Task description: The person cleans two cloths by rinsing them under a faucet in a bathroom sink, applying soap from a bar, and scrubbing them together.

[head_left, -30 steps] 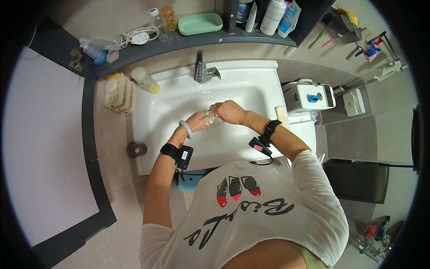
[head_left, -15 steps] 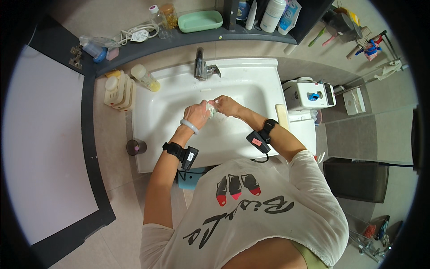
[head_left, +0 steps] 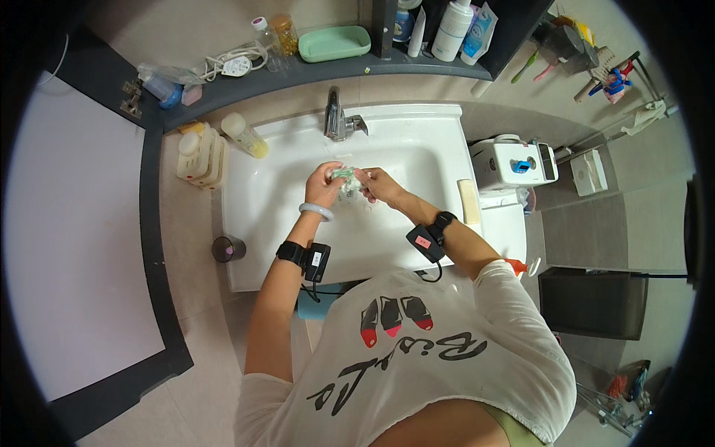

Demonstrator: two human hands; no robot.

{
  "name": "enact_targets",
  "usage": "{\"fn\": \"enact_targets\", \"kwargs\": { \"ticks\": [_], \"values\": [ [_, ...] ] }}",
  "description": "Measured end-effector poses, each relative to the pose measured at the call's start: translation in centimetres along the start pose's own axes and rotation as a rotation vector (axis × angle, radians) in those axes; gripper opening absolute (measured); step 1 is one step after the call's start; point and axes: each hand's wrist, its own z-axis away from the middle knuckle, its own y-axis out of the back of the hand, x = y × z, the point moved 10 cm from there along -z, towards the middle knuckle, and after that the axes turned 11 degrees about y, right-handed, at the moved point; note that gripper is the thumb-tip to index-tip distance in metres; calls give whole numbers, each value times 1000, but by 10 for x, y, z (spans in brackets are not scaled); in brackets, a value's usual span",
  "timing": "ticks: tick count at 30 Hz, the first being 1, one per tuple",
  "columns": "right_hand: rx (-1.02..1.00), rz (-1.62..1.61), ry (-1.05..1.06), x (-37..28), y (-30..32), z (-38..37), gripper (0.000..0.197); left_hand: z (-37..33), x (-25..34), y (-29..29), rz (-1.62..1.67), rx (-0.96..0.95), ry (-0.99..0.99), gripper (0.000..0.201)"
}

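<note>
Over the white sink basin, both hands grip a small crumpled white-and-green cloth that looks wet and lathered. My left hand has its fingers curled round the cloth's left side. From the right, my right hand pinches the other side between thumb and fingers. White suds or drops show on the basin just below. Behind the hands stands the chrome faucet, apart from them.
A capped bottle and a beige jug stand left of the sink, with a dark cup nearer. On the right rim lies a pale yellow bar, beside a white appliance. A dark shelf holding toiletries overhangs the back.
My hands have moved slightly apart and turned, so more of the cloth shows between them. Both still hold it over the basin.
</note>
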Motion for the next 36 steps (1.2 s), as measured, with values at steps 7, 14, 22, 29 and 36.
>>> {"fn": "enact_targets", "kwargs": {
  "ticks": [7, 14, 22, 29, 36],
  "values": [
    [47, -174, -32, 24, 9, 6, 33, 16, -43, -26, 475, -162, 625, 35],
    [81, 355, 97, -3, 10, 5, 21, 10, -36, -33, 525, -184, 539, 27],
    [157, 318, 359, -37, 21, -2, 13, 10, -19, -42, 234, -254, 366, 43],
    [116, 46, 246, -17, 16, -8, 10, 4, -23, -17, 228, -72, 355, 44],
    [150, -153, 193, -1, 26, -3, 10, 3, -43, -20, 599, -132, 448, 30]
  ]
}}
